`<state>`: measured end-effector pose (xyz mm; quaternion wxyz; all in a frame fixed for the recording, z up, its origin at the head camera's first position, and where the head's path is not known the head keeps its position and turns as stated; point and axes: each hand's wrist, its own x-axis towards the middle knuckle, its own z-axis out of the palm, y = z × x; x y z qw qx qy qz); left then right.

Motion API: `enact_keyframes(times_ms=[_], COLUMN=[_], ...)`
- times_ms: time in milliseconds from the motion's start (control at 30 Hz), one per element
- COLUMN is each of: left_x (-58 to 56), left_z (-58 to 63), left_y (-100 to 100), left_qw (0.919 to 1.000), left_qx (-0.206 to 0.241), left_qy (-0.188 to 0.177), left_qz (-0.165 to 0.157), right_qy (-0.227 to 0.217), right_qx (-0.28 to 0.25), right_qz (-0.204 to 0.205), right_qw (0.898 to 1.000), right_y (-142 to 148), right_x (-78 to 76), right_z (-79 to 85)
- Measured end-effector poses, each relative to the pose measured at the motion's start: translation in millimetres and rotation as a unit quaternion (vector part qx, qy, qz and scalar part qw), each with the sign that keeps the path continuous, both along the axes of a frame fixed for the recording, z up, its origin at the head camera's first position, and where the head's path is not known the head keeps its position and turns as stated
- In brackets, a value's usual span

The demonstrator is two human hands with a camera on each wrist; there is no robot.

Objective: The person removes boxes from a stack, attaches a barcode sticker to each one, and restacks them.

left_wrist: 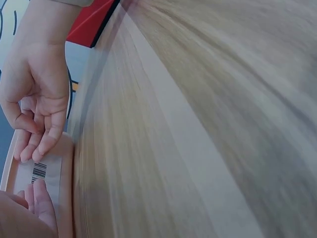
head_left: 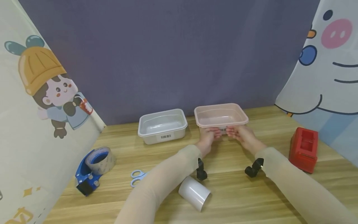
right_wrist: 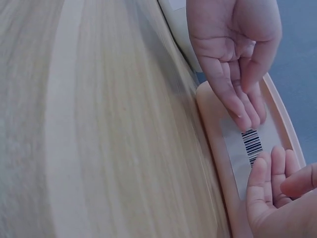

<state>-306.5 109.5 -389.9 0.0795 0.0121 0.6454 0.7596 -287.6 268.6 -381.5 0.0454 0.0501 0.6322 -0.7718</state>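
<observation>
A pink plastic container (head_left: pixel 221 115) stands at the back of the wooden table, a barcode label (right_wrist: pixel 252 144) on its front wall. Both hands are at that front wall, palms turned up and fingers loosely bent. The left hand (head_left: pixel 206 140) has its fingertips by the label's left end. From the other side the right hand (head_left: pixel 246 137) brings its fingertips close to the label's right end. In the right wrist view the fingertips seem to rest against the label; firm contact cannot be told. Neither hand grips anything.
Left of the pink container stands a white container (head_left: pixel 163 126). A blue tape dispenser (head_left: pixel 84 177) with a tape roll (head_left: pixel 104 161) lies at the left. Light-blue scissors (head_left: pixel 137 177), partly behind the left sleeve, lie near a white roll (head_left: pixel 194 193). A red dispenser (head_left: pixel 304 149) is far right.
</observation>
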Motion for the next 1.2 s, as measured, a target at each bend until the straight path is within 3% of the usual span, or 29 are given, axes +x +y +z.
enact_keyframes(times_ms=[200,400,600,967,1200], left_x=[0.2,-2.0,-4.1,-6.1,-8.1], left_z=[-1.3,-3.4,-2.2,-6.2,-7.4], left_y=[-4.2,-2.4,-3.4,-9.0,-10.9], left_qw=[0.9996,0.9989,0.9972,0.9958,0.9952], left_qx=[-0.016,-0.025,-0.034,-0.042,-0.039], left_qy=[-0.021,-0.035,-0.052,-0.079,-0.086], left_qz=[0.013,-0.02,-0.042,-0.015,-0.026], right_qy=[0.004,0.001,-0.031,-0.082,-0.082], right_qx=[-0.006,0.01,0.015,0.033,0.052], right_qz=[0.002,0.002,0.035,0.075,0.085], right_qw=[1.0,1.0,0.999,0.993,0.992], right_y=[0.5,1.2,5.4,8.8,10.9], right_x=[-1.0,-2.4,-5.0,-6.8,-6.8], right_z=[-1.8,-5.6,-8.7,-3.3,-2.7])
